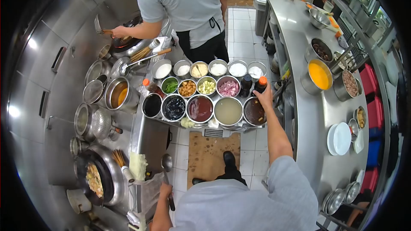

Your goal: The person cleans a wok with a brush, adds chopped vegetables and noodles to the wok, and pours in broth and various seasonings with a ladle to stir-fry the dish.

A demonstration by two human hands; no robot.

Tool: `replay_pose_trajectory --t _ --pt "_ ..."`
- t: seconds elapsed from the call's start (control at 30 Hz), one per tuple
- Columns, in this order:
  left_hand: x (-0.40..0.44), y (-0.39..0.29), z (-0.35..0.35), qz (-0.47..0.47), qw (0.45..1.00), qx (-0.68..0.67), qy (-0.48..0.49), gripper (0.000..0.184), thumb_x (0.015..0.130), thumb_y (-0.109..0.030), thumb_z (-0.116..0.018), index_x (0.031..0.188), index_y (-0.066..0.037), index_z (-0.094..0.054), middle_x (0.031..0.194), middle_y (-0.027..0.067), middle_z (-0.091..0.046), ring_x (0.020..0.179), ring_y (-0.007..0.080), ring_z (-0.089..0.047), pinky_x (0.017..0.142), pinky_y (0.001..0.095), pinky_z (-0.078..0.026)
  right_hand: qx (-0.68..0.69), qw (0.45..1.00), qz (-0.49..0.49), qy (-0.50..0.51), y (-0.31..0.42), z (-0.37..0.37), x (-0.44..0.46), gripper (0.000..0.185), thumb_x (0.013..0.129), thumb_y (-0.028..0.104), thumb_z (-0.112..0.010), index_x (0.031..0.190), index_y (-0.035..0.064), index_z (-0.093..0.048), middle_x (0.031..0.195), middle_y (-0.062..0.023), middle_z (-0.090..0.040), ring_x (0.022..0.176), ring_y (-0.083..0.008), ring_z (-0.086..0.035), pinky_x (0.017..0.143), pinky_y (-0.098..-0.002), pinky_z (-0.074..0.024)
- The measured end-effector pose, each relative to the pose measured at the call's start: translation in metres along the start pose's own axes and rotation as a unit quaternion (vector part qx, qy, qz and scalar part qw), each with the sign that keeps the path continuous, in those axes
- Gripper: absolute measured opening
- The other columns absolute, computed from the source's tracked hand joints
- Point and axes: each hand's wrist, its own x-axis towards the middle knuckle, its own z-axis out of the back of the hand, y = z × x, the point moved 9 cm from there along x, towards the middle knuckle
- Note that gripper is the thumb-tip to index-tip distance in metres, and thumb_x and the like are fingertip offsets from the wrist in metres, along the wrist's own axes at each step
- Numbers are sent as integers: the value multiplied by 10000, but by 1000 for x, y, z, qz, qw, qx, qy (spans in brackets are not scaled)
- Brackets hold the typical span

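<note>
Apparently glass bottle (260, 86), round metal ladle (167, 161), held

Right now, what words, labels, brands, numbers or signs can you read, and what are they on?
No readable text anywhere.
Orange-capped bottle in the right hand: any print is too small or blurred.
Dark bottle beside it: same, nothing legible.

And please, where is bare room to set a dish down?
On the right-hand steel counter: between the orange-filled pot and white plates, and between those plates and the stacked metal bowls. The rows of ingredient pots are crowded.
</note>
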Motion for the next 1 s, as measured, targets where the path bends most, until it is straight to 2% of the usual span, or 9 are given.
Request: replay_pose_trajectory --t 0.07,0.1,0.2,0.37,0.53,0.63,0.73,0.9,1.0 --pt "-34 -12 14 102 970 -185 122 147 857 -137 -579 960 -45 -530 674 123 -616 630 283 -631 654 444 -530 9 1000 0 0 1 -2 3 879 607 259 -867 1337 48 -425 1201 -222 -600 1132 -403 -558 953 -469 -449" --pt "-69 -29 15 193 881 -360 238 116 878 -132 -586 951 -63 -528 608 70 -568 528 223 -579 587 430 -520 11 1000 -20 -8 1 1 4 847 613 252 -860 1316 54 -431 1179 -221 -608 1107 -406 -572 936 -472 -456" --pt "-99 -40 27 210 785 -500 299 87 906 -105 -595 947 -96 -520 561 5 -459 442 138 -429 504 356 -462 13 998 -57 -39 -3 -1 6 792 629 237 -842 1286 61 -437 1146 -221 -621 1065 -414 -593 908 -478 -467" --pt "-143 -63 61 188 787 -512 287 135 932 -100 -540 1064 -83 -517 562 -1 -453 451 136 -447 521 326 -449 3 989 -57 -136 25 31 1 800 653 262 -819 1315 66 -414 1170 -227 -610 1081 -412 -592 916 -467 -465" --pt "-179 -75 92 110 780 -537 301 253 925 -88 -536 1175 -84 -494 590 -1 -450 439 129 -426 523 317 -435 -23 970 157 -183 176 119 -31 774 652 184 -823 1314 46 -447 1194 -207 -575 1085 -403 -554 932 -465 -451" --pt "-202 -73 110 80 740 -593 308 354 920 -99 -537 1262 -59 -455 590 12 -441 418 138 -405 512 315 -414 24 961 258 -94 281 149 -72 820 640 205 -857 1329 34 -448 1226 -177 -579 1122 -337 -566 969 -426 -446" --pt "-226 -85 135 3 718 -602 349 398 933 -157 -517 1308 -52 -433 587 4 -439 410 125 -406 483 309 -405 278 906 233 219 309 75 -117 893 615 203 -900 1356 19 -436 1267 -116 -597 1173 -214 -558 996 -355 -432" --pt "-230 -74 124 -2 713 -595 373 477 930 -123 -516 1386 -44 -397 566 -12 -419 421 105 -413 484 292 -418 -14 886 325 331 271 -89 -275 818 630 335 -828 1281 3 -462 1055 -223 -661 993 -360 -650 893 -402 -499" --pt "-224 -66 112 -9 765 -546 341 345 924 -117 -526 1254 -42 -462 576 -5 -440 422 104 -434 483 287 -435 -143 786 273 536 248 -155 -381 702 654 380 -792 1183 37 -483 1020 -255 -655 987 -406 -644 858 -467 -510"
